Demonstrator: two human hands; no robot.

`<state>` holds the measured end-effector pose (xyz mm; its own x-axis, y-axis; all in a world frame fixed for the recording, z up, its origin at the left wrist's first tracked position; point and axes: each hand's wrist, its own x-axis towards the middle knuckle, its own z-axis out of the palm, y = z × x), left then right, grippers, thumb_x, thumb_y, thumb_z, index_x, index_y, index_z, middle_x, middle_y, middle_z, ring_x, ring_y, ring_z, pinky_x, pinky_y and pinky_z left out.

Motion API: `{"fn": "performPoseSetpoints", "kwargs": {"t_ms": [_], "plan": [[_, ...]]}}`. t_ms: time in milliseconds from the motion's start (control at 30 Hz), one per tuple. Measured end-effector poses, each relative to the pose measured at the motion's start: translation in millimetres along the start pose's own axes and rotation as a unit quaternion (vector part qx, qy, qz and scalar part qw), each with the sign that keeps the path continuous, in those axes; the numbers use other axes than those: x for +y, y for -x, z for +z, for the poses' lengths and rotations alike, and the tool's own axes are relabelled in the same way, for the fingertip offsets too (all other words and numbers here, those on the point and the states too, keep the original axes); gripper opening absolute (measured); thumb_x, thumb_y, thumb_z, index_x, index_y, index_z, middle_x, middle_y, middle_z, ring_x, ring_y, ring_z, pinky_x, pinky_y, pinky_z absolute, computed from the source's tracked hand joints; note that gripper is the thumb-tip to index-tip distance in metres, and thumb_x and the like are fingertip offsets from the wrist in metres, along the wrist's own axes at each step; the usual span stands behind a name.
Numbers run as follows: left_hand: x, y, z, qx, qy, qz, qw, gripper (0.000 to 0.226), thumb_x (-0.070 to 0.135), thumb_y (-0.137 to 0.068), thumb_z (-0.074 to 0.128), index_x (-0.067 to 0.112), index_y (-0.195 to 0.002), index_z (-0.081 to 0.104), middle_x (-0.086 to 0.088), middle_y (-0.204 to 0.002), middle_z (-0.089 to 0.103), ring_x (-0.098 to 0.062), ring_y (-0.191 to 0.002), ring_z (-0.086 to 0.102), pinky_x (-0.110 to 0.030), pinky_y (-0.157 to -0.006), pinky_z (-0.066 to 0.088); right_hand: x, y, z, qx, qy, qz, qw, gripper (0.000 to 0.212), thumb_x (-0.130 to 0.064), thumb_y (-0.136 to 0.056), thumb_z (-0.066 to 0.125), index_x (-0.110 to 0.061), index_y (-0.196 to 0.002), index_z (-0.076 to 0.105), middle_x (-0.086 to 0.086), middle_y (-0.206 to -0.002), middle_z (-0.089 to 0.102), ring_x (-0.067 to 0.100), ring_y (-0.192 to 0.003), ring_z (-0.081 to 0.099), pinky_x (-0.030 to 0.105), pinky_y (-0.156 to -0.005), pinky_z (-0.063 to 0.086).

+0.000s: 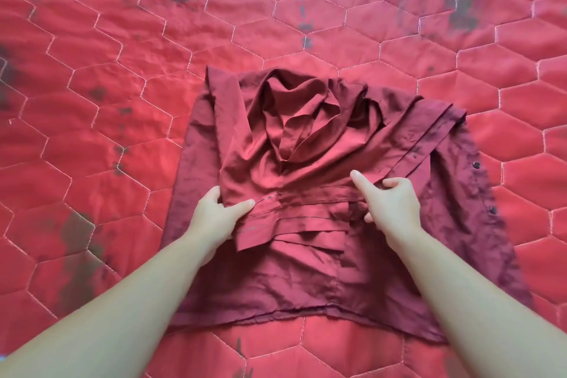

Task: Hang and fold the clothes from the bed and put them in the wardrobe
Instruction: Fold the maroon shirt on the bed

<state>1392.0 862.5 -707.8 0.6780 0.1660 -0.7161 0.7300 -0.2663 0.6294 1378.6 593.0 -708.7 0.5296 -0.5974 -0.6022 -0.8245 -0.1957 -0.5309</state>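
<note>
Maroon shirt is lying half-folded on the quilt | folded edge is being pinched by left hand and right hand | likely light, limp, slippery; best being gripped at stacked cuff bands, both sides.

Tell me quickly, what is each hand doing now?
Left hand: grips a fold of the dark red shirt.
Right hand: grips the same shirt's folded layers, index finger extended.
</note>
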Motion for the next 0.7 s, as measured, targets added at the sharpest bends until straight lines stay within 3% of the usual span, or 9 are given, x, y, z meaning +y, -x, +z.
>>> {"fn": "performPoseSetpoints", "kwargs": {"t_ms": [133,200,300,367,433,467,567,633,700], "plan": [[-6.8,3.6,1.5,0.010,-0.043,0.030,0.999,0.029,0.012,-0.077,0.081,0.018,-0.099,0.064,0.000,-0.094,0.074,-0.018,-0.090,0.070,-0.036,-0.083,0.054,-10.2,0.0,8.6,-0.038,-0.017,-0.055,0.998,0.036,-0.041,-0.070,0.075,-0.014,-0.059,0.054,-0.002,-0.054,0.046,0.020,-0.058,0.044,0.029,-0.054,0.034],[-7.8,8.1,2.8,0.021,-0.074,0.049,0.996,0.030,0.012,-0.076,0.081,0.013,-0.102,0.065,0.003,-0.093,0.073,-0.013,-0.086,0.068,-0.030,-0.082,0.052,-9.4,1.1,1.2,-0.019,-0.009,-0.113,0.993,0.037,-0.030,-0.075,0.069,-0.014,-0.053,0.044,-0.001,-0.054,0.037,0.017,-0.060,0.036,0.032,-0.054,0.031],[-4.9,14.7,9.9,0.060,-0.134,0.087,0.985,0.047,0.023,-0.068,0.085,0.016,-0.108,0.061,0.000,-0.098,0.069,-0.017,-0.090,0.065,-0.037,-0.090,0.051,0.4,4.6,-17.3,-0.012,0.052,-0.141,0.989,0.036,-0.026,-0.079,0.064,-0.016,-0.055,0.040,0.008,-0.059,0.032,0.019,-0.061,0.030,0.035,-0.055,0.029],[-1.0,22.2,20.1,0.142,-0.206,0.108,0.962,0.064,0.024,-0.067,0.086,0.024,-0.121,0.051,-0.006,-0.111,0.059,-0.025,-0.103,0.056,-0.040,-0.097,0.043,14.4,8.0,-29.9,-0.020,0.055,-0.124,0.991,0.034,-0.034,-0.083,0.066,-0.015,-0.060,0.052,0.009,-0.062,0.051,0.019,-0.065,0.045,0.032,-0.062,0.033],[4.2,34.1,35.3,0.210,-0.277,0.174,0.921,0.067,0.024,-0.068,0.083,0.024,-0.125,0.047,-0.011,-0.120,0.049,-0.031,-0.113,0.047,-0.043,-0.100,0.036,28.3,11.4,-49.3,0.042,0.024,-0.121,0.991,0.024,-0.037,-0.085,0.069,-0.016,-0.075,0.063,0.002,-0.078,0.063,0.019,-0.081,0.057,0.026,-0.071,0.035],[7.5,41.0,45.7,0.205,-0.292,0.230,0.906,0.059,0.025,-0.070,0.079,0.023,-0.122,0.050,-0.010,-0.118,0.050,-0.032,-0.112,0.047,-0.045,-0.099,0.037,36.6,13.1,-61.8,0.095,0.013,-0.125,0.988,0.022,-0.036,-0.084,0.071,-0.016,-0.085,0.064,0.002,-0.089,0.062,0.020,-0.092,0.057,0.024,-0.078,0.035],[8.1,55.3,88.1,0.049,-0.286,0.353,0.889,0.036,0.031,-0.072,0.059,0.023,-0.107,0.058,0.000,-0.103,0.055,-0.025,-0.095,0.055,-0.045,-0.090,0.045,70.5,14.3,-101.6,0.200,0.032,-0.059,0.977,0.055,-0.038,-0.077,0.077,-0.016,-0.122,0.056,0.012,-0.128,0.047,0.027,-0.123,0.042,0.031,-0.104,0.029],[6.1,67.5,121.5,-0.070,-0.298,0.369,0.878,0.039,0.033,-0.072,0.052,0.026,-0.109,0.060,0.004,-0.105,0.056,-0.021,-0.096,0.057,-0.043,-0.090,0.047,92.8,17.0,-116.8,0.191,0.043,0.033,0.980,0.084,-0.044,-0.072,0.081,-0.016,-0.140,0.042,0.016,-0.141,0.037,0.033,-0.131,0.037,0.040,-0.110,0.028],[5.5,79.7,152.4,-0.133,-0.309,0.364,0.868,0.043,0.032,-0.074,0.053,0.027,-0.116,0.059,0.005,-0.114,0.056,-0.021,-0.104,0.056,-0.041,-0.095,0.046,106.6,18.8,-120.7,0.169,0.053,0.076,0.981,0.098,-0.047,-0.068,0.083,-0.014,-0.146,0.034,0.019,-0.143,0.035,0.036,-0.133,0.035,0.043,-0.112,0.027]]}}
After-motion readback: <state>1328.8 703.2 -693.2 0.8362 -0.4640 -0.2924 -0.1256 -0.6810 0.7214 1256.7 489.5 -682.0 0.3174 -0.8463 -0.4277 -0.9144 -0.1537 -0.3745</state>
